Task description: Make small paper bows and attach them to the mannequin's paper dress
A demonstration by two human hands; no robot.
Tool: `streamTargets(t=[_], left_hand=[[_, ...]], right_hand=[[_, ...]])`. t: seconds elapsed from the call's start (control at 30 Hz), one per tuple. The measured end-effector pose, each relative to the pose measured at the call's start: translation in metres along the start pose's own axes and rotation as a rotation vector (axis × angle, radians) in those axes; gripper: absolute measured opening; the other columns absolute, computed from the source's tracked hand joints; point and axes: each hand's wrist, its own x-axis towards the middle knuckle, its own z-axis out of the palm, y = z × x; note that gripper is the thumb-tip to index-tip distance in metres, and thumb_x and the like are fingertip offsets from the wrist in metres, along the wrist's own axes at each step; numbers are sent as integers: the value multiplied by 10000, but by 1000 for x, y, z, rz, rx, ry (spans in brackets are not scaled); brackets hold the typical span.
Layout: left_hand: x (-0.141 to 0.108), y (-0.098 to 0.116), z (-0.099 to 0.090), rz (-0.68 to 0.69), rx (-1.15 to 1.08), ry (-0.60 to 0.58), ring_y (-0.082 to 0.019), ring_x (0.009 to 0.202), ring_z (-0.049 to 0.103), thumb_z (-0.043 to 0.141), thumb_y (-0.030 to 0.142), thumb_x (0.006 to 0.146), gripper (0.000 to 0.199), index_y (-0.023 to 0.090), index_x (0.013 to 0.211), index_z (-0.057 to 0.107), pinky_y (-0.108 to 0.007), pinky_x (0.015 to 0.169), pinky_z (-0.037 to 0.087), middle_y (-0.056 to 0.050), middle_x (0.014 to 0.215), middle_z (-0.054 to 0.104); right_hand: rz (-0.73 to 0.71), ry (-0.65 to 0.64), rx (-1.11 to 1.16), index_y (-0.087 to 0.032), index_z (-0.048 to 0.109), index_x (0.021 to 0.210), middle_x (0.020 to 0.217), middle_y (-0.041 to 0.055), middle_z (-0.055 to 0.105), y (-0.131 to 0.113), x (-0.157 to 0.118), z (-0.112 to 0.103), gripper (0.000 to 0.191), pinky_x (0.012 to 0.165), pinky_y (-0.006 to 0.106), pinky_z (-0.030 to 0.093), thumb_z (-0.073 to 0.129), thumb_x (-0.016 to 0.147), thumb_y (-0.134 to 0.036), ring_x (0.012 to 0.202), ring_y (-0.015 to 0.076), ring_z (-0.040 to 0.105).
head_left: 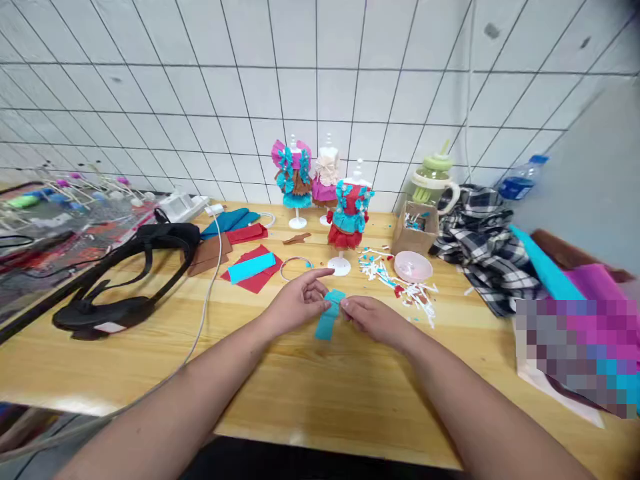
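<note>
Between my hands is a strip of turquoise crepe paper (327,323), its lower end hanging toward me above the wooden table. My left hand (299,297) pinches the strip's upper left edge, with the index finger stretched out past it. From the other side, my right hand (367,315) grips the same strip between thumb and fingers. Just beyond stands a small white dress form (345,220) in a red and turquoise paper dress. A thin ring (296,268) lies left of its base. To the left, a folded turquoise strip (251,267) rests on red paper (260,283).
Two more dressed forms (294,177) stand near the tiled wall. White sticks and scraps (417,298) lie by a pink dish (413,265) and a cardboard box (415,230). A black headset (120,307) and a cable (207,300) occupy the left; plaid cloth (480,230) is at right.
</note>
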Motion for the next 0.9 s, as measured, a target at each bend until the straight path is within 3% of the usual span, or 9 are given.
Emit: streamTargets(t=[0.33,0.7,0.9], left_hand=[[-3,2,-2,-17,-16,-16,-62,634,529,716,166,675,675,189,1297,455,-235,631,457,-38,956,602],[-3,0,-1,-68,-37,-41,-186,884,646,721,168,685,702,204,1327,440,-342,788,503,-100,1069,643],[-3,0,-1,-83,-90,-79,-196,907,657,723,160,690,730,206,1347,408,-337,789,503,-107,1086,652]], right_hand=[[23,-10,-30,-197,438,684,561,-54,358,-1,-1,0,427,481,231,256,374,881,-570,508,98,326],[8,-7,-85,-199,426,665,569,-53,372,-5,-2,-2,436,506,240,266,371,878,-575,517,102,336],[-9,-11,-112,-201,408,655,574,-51,379,-4,-2,-3,429,522,241,274,360,886,-559,528,105,345]])
